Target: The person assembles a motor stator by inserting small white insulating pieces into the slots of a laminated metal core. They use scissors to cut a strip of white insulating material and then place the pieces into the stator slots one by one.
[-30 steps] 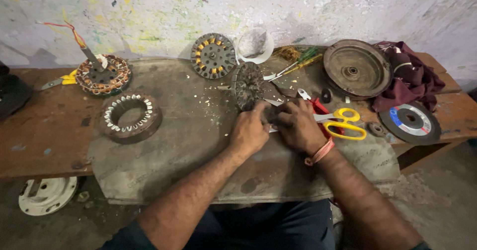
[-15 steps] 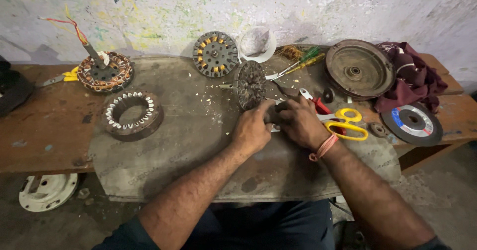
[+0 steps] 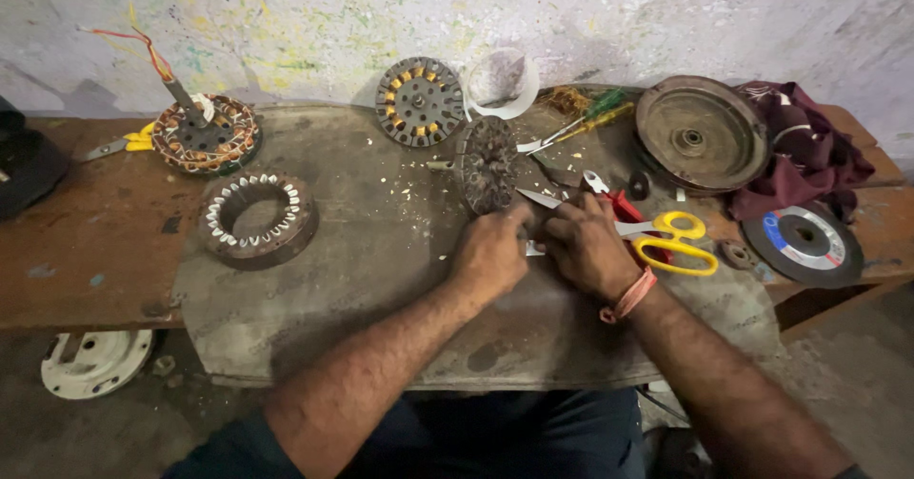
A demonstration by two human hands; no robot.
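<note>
Both hands close together on grey mat (image 3: 333, 279): left hand (image 3: 490, 250) steadies upright dark stator core (image 3: 486, 163), right hand (image 3: 586, 243) grips thin metal blade (image 3: 539, 198), yellow scissors (image 3: 671, 241) just beside.

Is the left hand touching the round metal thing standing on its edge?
Touching. In the head view, the left hand has its fingertips against the lower rim of the upright motor core.
</note>
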